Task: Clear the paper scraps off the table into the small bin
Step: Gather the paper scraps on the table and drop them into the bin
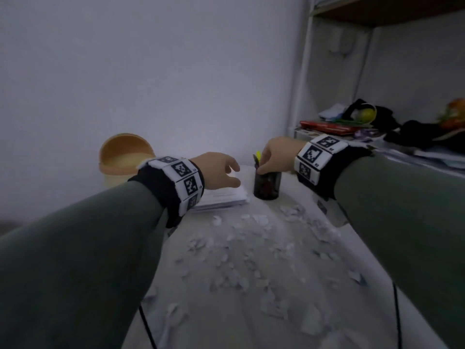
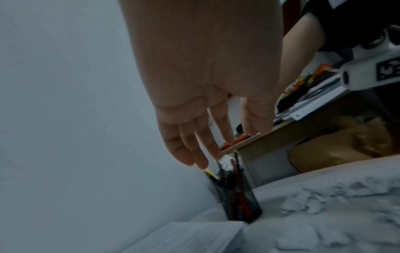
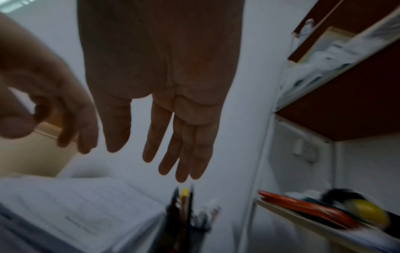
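Several white paper scraps (image 1: 251, 248) lie scattered over the white table (image 1: 314, 331), and they also show in the left wrist view (image 2: 303, 203). The small tan bin (image 1: 125, 157) with a swing lid stands at the far left by the wall, and its beige side shows in the right wrist view (image 3: 28, 154). My left hand (image 1: 235, 175) hovers over a stack of printed sheets (image 1: 224, 197) with relaxed fingers and holds nothing (image 2: 225, 147). My right hand (image 1: 261, 167) hangs over a black mesh pen holder (image 1: 267, 187), fingers straight and empty (image 3: 149, 159).
The pen holder (image 2: 240, 203) with pens stands beside the stack of sheets (image 3: 75, 205) at the table's far edge. A cluttered shelf (image 1: 352, 129) with a red folder and dark items stands to the right. Thin black cables (image 1: 148, 328) hang from both arms.
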`<control>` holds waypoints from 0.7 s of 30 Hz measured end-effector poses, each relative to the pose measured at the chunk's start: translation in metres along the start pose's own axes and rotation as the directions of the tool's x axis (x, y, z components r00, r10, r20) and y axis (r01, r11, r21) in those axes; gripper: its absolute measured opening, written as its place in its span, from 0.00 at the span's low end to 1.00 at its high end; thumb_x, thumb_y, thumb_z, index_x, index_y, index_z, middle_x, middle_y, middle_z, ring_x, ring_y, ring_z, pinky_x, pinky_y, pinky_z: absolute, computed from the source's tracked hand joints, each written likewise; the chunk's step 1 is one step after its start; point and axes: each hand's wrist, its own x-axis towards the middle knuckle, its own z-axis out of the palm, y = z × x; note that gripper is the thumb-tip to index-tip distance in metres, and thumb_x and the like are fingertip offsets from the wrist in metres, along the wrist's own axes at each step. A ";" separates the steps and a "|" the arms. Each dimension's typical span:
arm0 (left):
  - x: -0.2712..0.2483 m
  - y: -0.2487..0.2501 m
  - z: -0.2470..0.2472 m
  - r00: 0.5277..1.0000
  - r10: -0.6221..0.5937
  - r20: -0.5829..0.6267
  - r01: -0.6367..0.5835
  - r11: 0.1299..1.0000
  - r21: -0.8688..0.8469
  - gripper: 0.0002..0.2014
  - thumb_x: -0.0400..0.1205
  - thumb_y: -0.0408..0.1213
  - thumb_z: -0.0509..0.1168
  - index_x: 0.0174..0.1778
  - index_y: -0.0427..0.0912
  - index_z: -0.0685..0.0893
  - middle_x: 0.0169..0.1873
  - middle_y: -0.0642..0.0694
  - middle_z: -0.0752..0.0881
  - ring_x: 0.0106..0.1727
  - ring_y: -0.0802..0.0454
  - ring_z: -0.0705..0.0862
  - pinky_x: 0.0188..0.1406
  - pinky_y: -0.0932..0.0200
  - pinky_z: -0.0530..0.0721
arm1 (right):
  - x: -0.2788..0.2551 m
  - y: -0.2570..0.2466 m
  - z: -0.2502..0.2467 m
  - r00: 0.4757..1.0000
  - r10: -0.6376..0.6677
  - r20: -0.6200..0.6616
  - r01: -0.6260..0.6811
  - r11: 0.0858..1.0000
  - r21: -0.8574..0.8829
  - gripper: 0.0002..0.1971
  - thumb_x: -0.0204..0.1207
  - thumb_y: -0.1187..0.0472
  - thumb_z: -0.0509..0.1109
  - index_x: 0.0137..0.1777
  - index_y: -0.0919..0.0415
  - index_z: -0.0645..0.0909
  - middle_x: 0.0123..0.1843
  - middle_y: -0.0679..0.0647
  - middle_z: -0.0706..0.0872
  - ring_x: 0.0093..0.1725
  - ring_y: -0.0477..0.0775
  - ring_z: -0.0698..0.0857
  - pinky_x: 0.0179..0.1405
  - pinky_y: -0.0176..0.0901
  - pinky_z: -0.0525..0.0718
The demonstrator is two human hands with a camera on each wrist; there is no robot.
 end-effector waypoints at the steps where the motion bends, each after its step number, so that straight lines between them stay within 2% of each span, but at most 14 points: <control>1: 0.001 0.014 0.007 0.999 0.018 0.048 -0.019 1.000 0.014 0.25 0.81 0.52 0.63 0.73 0.49 0.74 0.69 0.50 0.79 0.67 0.50 0.78 0.64 0.60 0.72 | -0.011 0.016 0.000 0.999 0.035 0.015 -0.035 0.999 -0.026 0.17 0.74 0.51 0.72 0.58 0.61 0.88 0.57 0.59 0.90 0.58 0.59 0.86 0.52 0.40 0.81; 7: 0.020 0.075 0.062 0.963 0.065 0.263 -0.095 0.990 0.104 0.32 0.82 0.56 0.60 0.80 0.46 0.64 0.78 0.47 0.69 0.78 0.47 0.69 0.74 0.58 0.66 | -0.061 0.095 0.030 0.952 0.204 0.230 -0.181 0.976 -0.118 0.22 0.79 0.49 0.67 0.64 0.65 0.83 0.65 0.60 0.85 0.63 0.61 0.84 0.62 0.49 0.80; 11: 0.040 0.098 0.092 0.939 0.059 0.338 -0.113 0.983 0.142 0.34 0.82 0.58 0.58 0.82 0.48 0.60 0.81 0.46 0.64 0.81 0.45 0.64 0.77 0.55 0.63 | -0.077 0.121 0.069 0.905 0.279 0.320 -0.235 0.957 -0.172 0.27 0.83 0.50 0.60 0.78 0.64 0.68 0.79 0.59 0.70 0.77 0.59 0.71 0.73 0.44 0.69; 15: 0.062 0.119 0.110 0.932 0.073 0.356 -0.146 0.972 0.182 0.35 0.83 0.56 0.57 0.83 0.44 0.56 0.82 0.45 0.60 0.82 0.45 0.61 0.78 0.54 0.60 | -0.075 0.140 0.102 0.873 0.276 0.403 -0.238 0.961 -0.143 0.22 0.87 0.58 0.52 0.78 0.67 0.65 0.81 0.60 0.67 0.79 0.57 0.67 0.70 0.37 0.65; 18: 0.086 0.127 0.123 0.933 0.096 0.348 -0.175 0.964 0.202 0.34 0.83 0.54 0.59 0.81 0.40 0.58 0.80 0.42 0.64 0.80 0.43 0.64 0.77 0.53 0.62 | -0.068 0.149 0.115 0.898 0.263 0.354 -0.204 0.960 -0.193 0.21 0.86 0.54 0.55 0.75 0.62 0.71 0.77 0.58 0.73 0.76 0.58 0.72 0.71 0.44 0.70; 21: 0.105 0.132 0.134 0.936 0.099 0.337 -0.186 0.954 0.235 0.35 0.83 0.53 0.59 0.82 0.39 0.57 0.81 0.41 0.61 0.81 0.42 0.62 0.80 0.50 0.60 | -0.061 0.144 0.117 0.894 0.266 0.361 -0.210 0.959 -0.188 0.18 0.83 0.58 0.59 0.69 0.65 0.77 0.69 0.63 0.80 0.69 0.63 0.79 0.64 0.49 0.77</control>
